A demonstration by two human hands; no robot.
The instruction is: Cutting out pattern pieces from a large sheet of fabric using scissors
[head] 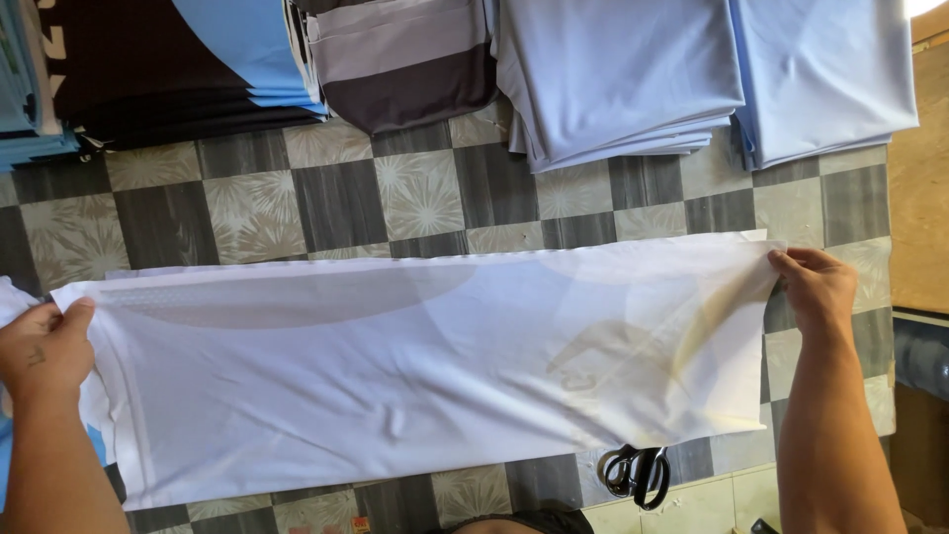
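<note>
The long white fabric panel [425, 376] looks thin, smooth and faintly sheer, with a soft sheen. Under it the checkered table covering [346, 198] seems slick, like vinyl. At twelve o'clock the folded pale-blue cloth stacks [623, 69] look silky; at five o'clock the scissors' black handles [635, 473] look like glossy plastic.

You have no packages, labels, signs or screens in view here; nothing of that kind lies on the tabletop or among the things around your hands.
</note>
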